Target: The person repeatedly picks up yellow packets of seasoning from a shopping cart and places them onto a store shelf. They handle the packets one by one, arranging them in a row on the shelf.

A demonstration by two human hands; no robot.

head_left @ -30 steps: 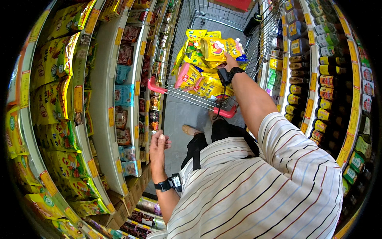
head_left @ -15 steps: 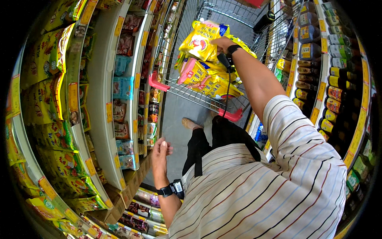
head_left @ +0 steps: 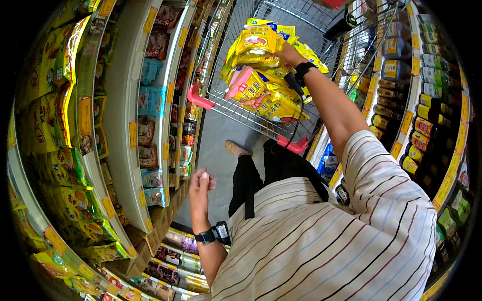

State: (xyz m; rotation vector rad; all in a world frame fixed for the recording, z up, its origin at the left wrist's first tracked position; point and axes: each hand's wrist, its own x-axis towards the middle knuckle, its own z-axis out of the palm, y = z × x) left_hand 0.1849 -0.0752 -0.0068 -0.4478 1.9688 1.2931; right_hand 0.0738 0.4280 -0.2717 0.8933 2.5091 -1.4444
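Observation:
My right hand (head_left: 287, 55) reaches into the shopping cart (head_left: 228, 108) and grips the right edge of a yellow seasoning bag (head_left: 257, 40) with a round picture on its front. Its fingertips are partly hidden by the bag. That bag rests on top of a heap of yellow bags. Nearer to me in the heap lies a yellow-and-pink bag (head_left: 246, 85). My left hand (head_left: 202, 188) hangs low beside the left shelves, holding nothing, its fingers loosely curled and apart from the thumb.
Left shelves (head_left: 120, 100) hold several yellow packets (head_left: 50, 120) and smaller blue and red packs. Bottles (head_left: 422, 125) line the right shelves. The cart's red handle ends (head_left: 201, 96) are near my legs. A dark cord hangs from my right wrist. Grey floor (head_left: 218, 145) shows below.
My right hand has moved slightly right with the yellow bag, which now lies flatter on the heap. The cart and shelves have shifted a little in view. My left hand stays low.

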